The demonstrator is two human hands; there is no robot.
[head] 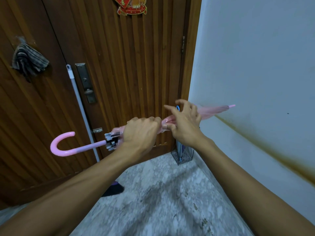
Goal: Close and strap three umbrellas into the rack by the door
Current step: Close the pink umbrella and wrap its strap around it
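Note:
A closed pink umbrella [214,111] with a hooked pink handle lies level across the view, handle to the left, tip toward the white wall on the right. My left hand [141,129] is wrapped around its folded canopy near the handle end. My right hand [185,123] rests on the canopy just to the right, lower fingers pinching the pink folds, thumb and forefinger spread above. Behind my right wrist, a wire umbrella rack [183,155] stands in the corner by the door. It holds a blue-handled umbrella [178,108], mostly hidden by my hand.
The brown wooden door [119,65] fills the background, with a metal lock plate [86,82]. A broom with a grey pole [81,108] leans against it, bristles on the speckled floor [162,193]. A striped cloth [28,61] hangs at the left. The white wall [255,65] stands at the right.

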